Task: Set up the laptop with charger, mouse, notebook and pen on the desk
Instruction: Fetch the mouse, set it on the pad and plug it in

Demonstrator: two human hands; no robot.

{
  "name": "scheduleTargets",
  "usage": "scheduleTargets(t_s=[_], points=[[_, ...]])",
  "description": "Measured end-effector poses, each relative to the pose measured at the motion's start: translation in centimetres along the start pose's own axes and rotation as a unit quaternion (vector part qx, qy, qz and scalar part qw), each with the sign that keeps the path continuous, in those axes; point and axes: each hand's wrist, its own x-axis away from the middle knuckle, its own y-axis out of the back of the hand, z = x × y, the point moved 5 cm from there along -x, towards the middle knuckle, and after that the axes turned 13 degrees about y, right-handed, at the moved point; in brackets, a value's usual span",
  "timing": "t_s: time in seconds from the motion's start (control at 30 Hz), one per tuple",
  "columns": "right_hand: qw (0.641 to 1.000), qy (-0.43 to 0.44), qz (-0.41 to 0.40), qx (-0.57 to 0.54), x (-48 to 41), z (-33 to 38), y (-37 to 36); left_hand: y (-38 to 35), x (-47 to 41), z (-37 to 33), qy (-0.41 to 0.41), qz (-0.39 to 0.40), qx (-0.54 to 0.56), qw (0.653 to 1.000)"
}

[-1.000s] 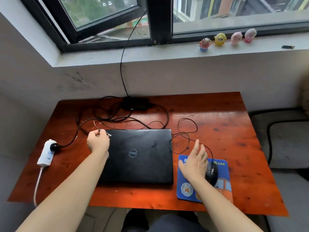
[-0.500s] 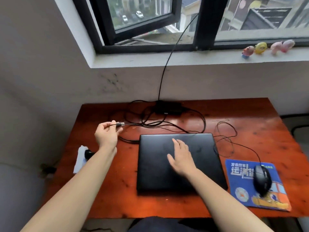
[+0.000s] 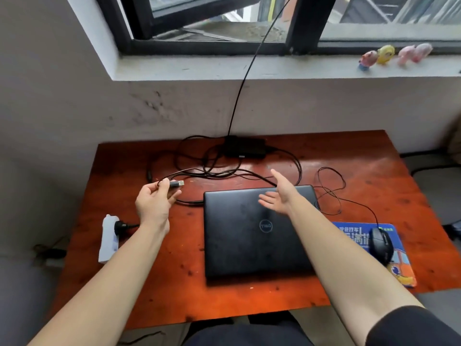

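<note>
So, the setup looks partway done. The laptop [image 3: 257, 236] lies closed in the middle of the frame on the desk [image 3: 374, 176]. The mouse [image 3: 381, 244] already sits on its blue mouse pad [image 3: 401, 270] at the right edge. The charger brick [image 3: 245, 148] rests at the back of the desk, upper centre, amid a tangle of black cables [image 3: 214, 172]. A plug is in the white power strip [image 3: 107, 242] at lower left. No notebook or pen shows anywhere — those seem yet to be brought, and the lid is not yet opened nor, by the look of it, the laptop plugged in.

The left hand [image 3: 153, 204], left of centre, pinches a USB plug [image 3: 176, 184] between thumb and fingers, its metal end pointing right toward the laptop. The plug is off the desk, just above and left of the laptop's upper-left corner, not touching it. Its cable runs into the tangle, so I cannot tell for sure whether it is the mouse's. The right hand [image 3: 278, 196] is spread, palm turned left, holding nothing, over the laptop's far edge — whether it touches the lid isn't clear.
</note>
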Motion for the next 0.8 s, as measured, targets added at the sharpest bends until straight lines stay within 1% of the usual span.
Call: scheduleTargets(t_s=[0.07, 0.2, 0.37, 0.43, 0.53, 0.57, 0.6, 0.63, 0.67, 0.7, 0.77, 0.8], points=[[0.999, -0.024, 0.014, 0.017, -0.6, -0.7, -0.5, 0.0, 0.0, 0.1, 0.002, 0.009, -0.015, 1.000], [0.999, -0.023, 0.011, -0.028, -2.2, -0.8, -1.3, 0.5, 0.3, 0.1, 0.003, -0.005, -0.048, 0.999], [0.998, -0.044, 0.035, -0.029, -5.0, 0.9, -2.4, 1.2, 0.5, 0.2, 0.009, -0.015, -0.066, 0.998], [0.999, -0.031, 0.014, -0.027, -6.1, 1.7, -2.8, 1.6, 0.3, 0.5, 0.010, -0.022, -0.073, 0.997], [0.995, 0.045, -0.088, -0.020, -7.7, 3.8, -2.8, 2.5, -0.1, 1.5, 0.024, -0.065, -0.095, 0.993], [0.990, 0.093, -0.110, -0.007, -8.1, 5.1, -2.9, 2.9, -0.3, 2.1, 0.037, -0.085, -0.110, 0.990], [0.977, 0.167, -0.124, 0.047, -8.5, 6.9, -3.0, 3.2, -0.4, 2.8, 0.053, -0.102, -0.127, 0.985], [0.954, 0.243, -0.117, 0.134, -8.6, 8.9, -3.3, 3.5, -0.4, 3.5, 0.068, -0.116, -0.142, 0.981], [0.923, 0.307, -0.092, 0.212, -8.4, 10.8, -4.1, 3.7, -0.5, 4.1, 0.082, -0.127, -0.151, 0.977], [0.896, 0.352, -0.053, 0.265, -8.0, 12.5, -5.3, 3.7, -0.5, 4.6, 0.093, -0.137, -0.151, 0.975], [0.856, 0.416, 0.011, 0.308, -7.1, 15.1, -7.7, 3.6, -0.4, 5.3, 0.109, -0.153, -0.141, 0.972], [0.844, 0.444, 0.025, 0.301, -6.6, 16.0, -8.6, 3.5, -0.4, 5.6, 0.115, -0.159, -0.138, 0.971]])
